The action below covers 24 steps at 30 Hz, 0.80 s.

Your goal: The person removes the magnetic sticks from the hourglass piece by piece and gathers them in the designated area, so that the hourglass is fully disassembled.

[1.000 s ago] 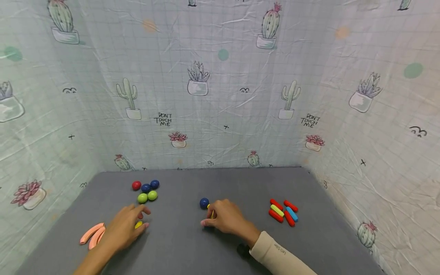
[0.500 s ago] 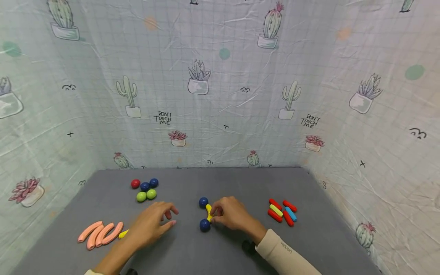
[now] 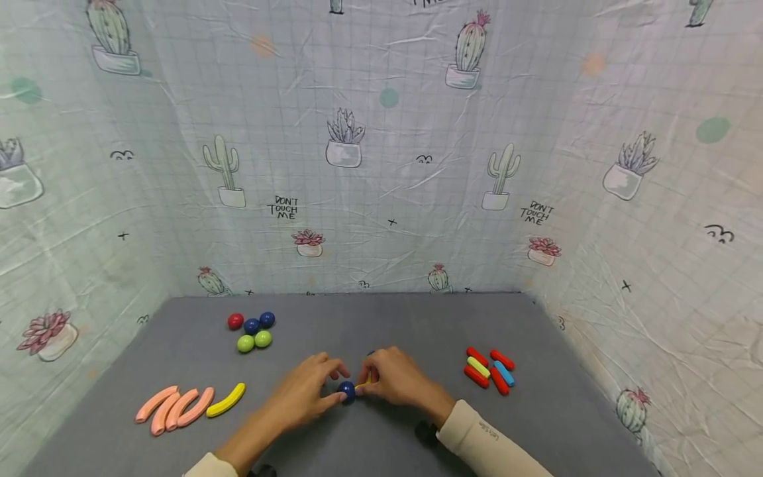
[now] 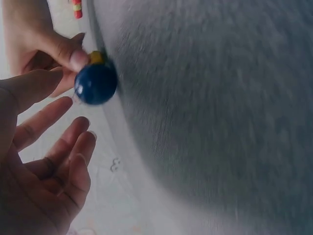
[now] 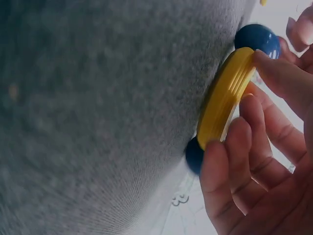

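Note:
My right hand point(image 3: 395, 377) pinches a curved yellow stick point(image 5: 226, 100) between thumb and fingers, low over the grey table. At each end of the stick sits a blue ball: the near ball point(image 3: 347, 391) shows plainly, while the far ball point(image 5: 194, 155) is mostly hidden behind the right hand in the head view. My left hand point(image 3: 303, 392) is just left of the near ball, thumb and forefinger spread around its side. In the left wrist view, the left fingers are extended, with the blue ball lying beyond their tips.
On the left, several curved pink sticks point(image 3: 203, 407) lie beside another curved yellow stick point(image 3: 226, 400). Farther back are a red ball point(image 3: 235, 321), two blue balls point(image 3: 267, 320) and two green balls point(image 3: 263, 339). Several short red, yellow and blue sticks point(image 3: 503, 373) lie at right.
My left hand has moved right, from over the loose yellow stick to the near blue ball. My right hand has shifted slightly, still holding its yellow stick, and now covers most of the far ball.

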Motion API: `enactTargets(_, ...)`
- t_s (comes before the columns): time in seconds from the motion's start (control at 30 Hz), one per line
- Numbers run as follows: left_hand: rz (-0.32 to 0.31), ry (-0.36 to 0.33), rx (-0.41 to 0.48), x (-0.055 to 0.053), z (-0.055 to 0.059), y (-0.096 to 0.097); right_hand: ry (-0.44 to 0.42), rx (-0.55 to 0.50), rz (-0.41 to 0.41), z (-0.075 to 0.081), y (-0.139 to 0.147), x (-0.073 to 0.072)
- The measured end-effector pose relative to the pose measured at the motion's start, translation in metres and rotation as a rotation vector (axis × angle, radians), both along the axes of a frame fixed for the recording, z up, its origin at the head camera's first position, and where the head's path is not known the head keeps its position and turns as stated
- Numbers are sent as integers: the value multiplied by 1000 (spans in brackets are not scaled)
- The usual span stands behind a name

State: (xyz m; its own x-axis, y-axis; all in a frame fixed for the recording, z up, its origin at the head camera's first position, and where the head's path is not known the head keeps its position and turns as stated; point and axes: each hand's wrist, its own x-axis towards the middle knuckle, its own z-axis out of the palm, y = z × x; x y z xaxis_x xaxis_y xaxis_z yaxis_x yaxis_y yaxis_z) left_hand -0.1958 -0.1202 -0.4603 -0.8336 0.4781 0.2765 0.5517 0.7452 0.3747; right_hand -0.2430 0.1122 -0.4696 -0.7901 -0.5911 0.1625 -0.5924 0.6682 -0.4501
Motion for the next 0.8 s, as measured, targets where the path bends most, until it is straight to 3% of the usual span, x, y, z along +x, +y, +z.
enactTargets(0.23,-37,-3,-22,-3,-5,12,67,14,-7,0,7,4)
enactTargets(0.37,-23,-21,-44,-6,-8,14,91,64,8,2,11,4)
enactTargets(0.6,-7,-27,-85,-12,-12,19,77,61,16,3,8,4)
enactTargets(0.8,42,5,-108,-15,-16,21,93,57,6,1,6,4)
